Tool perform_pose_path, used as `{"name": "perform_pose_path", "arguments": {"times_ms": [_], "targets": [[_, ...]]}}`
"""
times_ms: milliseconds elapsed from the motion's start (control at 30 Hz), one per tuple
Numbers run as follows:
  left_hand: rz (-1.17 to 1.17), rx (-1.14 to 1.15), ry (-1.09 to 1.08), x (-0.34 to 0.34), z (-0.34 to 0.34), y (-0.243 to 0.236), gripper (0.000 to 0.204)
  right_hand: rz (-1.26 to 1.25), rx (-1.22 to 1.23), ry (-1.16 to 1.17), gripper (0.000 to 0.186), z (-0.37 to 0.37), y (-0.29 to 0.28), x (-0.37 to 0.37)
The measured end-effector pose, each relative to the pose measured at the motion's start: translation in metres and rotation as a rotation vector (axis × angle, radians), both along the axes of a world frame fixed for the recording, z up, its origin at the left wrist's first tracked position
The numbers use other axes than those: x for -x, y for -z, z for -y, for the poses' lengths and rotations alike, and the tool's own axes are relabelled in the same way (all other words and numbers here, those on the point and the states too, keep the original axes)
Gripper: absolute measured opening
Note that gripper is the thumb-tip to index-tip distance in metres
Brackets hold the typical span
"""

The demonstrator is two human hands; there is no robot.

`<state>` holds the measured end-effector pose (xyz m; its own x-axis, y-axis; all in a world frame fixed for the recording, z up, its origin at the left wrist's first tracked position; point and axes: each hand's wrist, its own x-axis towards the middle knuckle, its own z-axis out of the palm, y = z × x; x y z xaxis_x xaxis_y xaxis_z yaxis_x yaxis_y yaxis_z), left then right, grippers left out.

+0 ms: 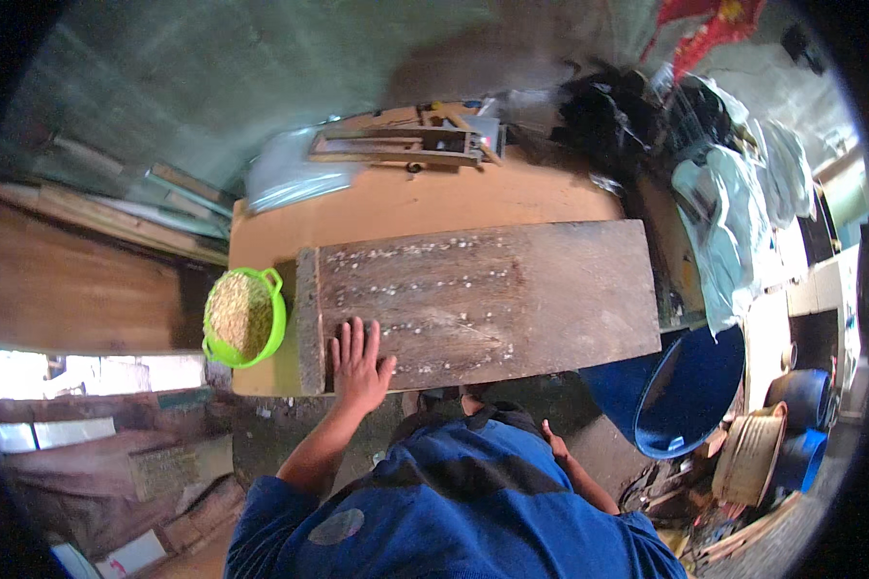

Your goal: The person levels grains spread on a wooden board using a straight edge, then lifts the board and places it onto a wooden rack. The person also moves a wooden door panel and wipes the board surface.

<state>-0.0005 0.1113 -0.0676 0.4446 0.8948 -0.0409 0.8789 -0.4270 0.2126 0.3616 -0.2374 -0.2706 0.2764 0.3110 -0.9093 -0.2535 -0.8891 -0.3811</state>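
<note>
My left hand (360,365) lies on a worn wooden board (589,289) near its left end, palm down with the fingers spread. Small whitish bits are scattered in rough rows along the board's left and middle parts. A raised wooden strip (309,318) runs across the left end. Just left of it stands a bright green handled basket (278,323), filled with pale, small grain-like pieces (237,314) whose kind I cannot make out. Low beside my body on the right hangs my right hand (555,442), partly hidden; an outstretched digit shows, and nothing is seen in it.
Under the board is a tan table (434,198). At its back are a narrow wooden frame (396,147) and clear plastic sheeting (294,179). A blue drum (661,425) stands by the right front corner. Plastic bags (729,217) hang at the right; planks (106,217) lie left.
</note>
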Motion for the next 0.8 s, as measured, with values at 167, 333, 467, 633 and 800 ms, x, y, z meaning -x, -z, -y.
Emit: {"name": "perform_pose_path", "arguments": {"times_ms": [167,333,467,633,800], "targets": [[-0.028,0.105,0.247,0.039,0.075,-0.002,0.074,-0.295,-0.049,0.012,0.076,-0.028,-0.004,-0.005],[0.361,0.109,0.282,0.087,0.107,-0.011,0.059,-0.129,-0.037,-0.493,0.066,-0.067,-0.071,-0.023],[0.282,-0.058,-0.052,0.069,0.094,-0.014,0.054,-0.004,-0.108,-0.748,0.046,-0.085,-0.078,-0.045],[0.516,0.050,0.175,0.045,0.079,-0.016,0.044,0.273,-0.731,-1.481,0.037,-0.093,-0.026,-0.058],[0.555,0.028,-0.012,0.052,0.087,-0.028,0.031,0.146,-0.555,-1.796,0.029,-0.173,-0.139,-0.061]]}}
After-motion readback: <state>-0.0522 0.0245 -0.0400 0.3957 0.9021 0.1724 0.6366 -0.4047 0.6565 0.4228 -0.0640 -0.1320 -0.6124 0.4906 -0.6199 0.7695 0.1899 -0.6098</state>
